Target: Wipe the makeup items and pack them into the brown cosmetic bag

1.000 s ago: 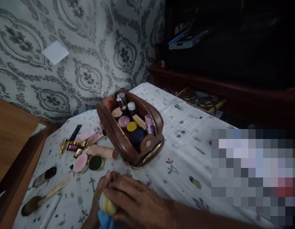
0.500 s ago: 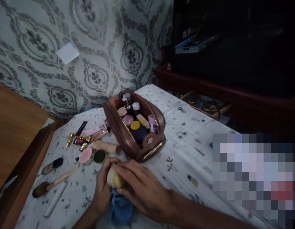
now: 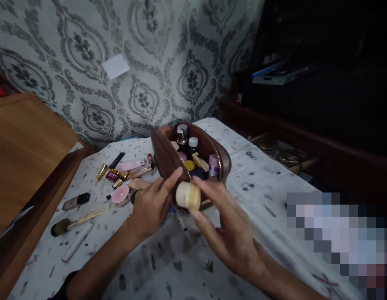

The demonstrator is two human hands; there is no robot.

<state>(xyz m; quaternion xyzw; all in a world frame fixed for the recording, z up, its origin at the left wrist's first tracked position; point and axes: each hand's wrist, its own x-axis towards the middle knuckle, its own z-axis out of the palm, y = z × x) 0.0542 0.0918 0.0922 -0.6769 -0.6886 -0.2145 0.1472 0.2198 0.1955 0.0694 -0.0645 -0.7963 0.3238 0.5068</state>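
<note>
– Fingers and thumb of the right hand (image 3: 233, 233) pinch the cream-and-yellow jar (image 3: 187, 196), don't they?

– Yes, fingers over it and thumb below. The left hand (image 3: 149, 206) has its index finger stretched forward. The others look bent; I can't tell whether they grip the bit of blue cloth (image 3: 172, 209) beside them.

– How does the jar sit to the brown bag (image 3: 166, 157)?

– Just before the bag's near end, with the unzipped mouth beyond. Its axis runs roughly crosswise, yellow end toward the right hand, pale end toward the left. It's slightly blurred.

– Which hand is nearer the mouth?

– Close to even. The left index tip overlaps the bag's left rim, the right fingertips its near end; contact I can't judge.

– And underneath?

– A printed sheet (image 3: 168, 266). The bag stands toward its far edge, by the patterned wall (image 3: 143, 79). Toward the left edge, beside a wooden panel (image 3: 37, 137), lie a pink-topped jar (image 3: 120, 194), a makeup brush (image 3: 60, 227) and a thin white stick (image 3: 77, 243).

– The right side?

– Past the sheet's right edge runs a dark wooden ledge (image 3: 265, 125), and the room there is dim.
</note>
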